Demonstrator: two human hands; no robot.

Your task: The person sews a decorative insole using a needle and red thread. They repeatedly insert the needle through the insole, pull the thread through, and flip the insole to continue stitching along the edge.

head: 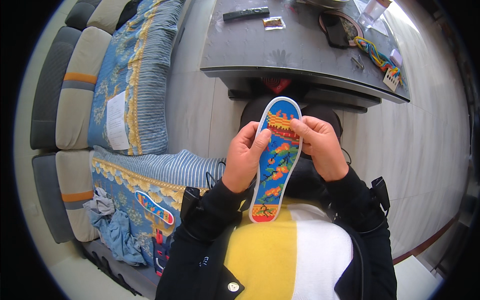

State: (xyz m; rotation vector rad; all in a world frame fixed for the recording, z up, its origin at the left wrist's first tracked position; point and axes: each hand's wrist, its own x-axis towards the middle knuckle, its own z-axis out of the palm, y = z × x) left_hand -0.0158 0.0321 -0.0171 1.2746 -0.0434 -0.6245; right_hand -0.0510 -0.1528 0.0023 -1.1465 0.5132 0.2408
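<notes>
Between both hands is an embroidered shoe insole [275, 161], blue with orange flowers, green leaves, a red and yellow top motif and a white edge. My left hand [245, 155] pinches its left edge, thumb on the patterned face. My right hand [318, 146] grips the upper right edge, thumb also on the face; the fingers behind are hidden. The insole's heel end rests near the yellow and white shirt. A second, similar insole [154, 207] lies on the sofa cover at the left. A bundle of colored thread [375, 54] lies on the table.
The grey table [240, 48] ahead holds a remote control [246, 14], a small packet [273, 23], a black phone [335, 30] and a clear cup [373, 13]. On the sofa are a printed paper sheet [117, 122] and crumpled blue clothing [118, 232].
</notes>
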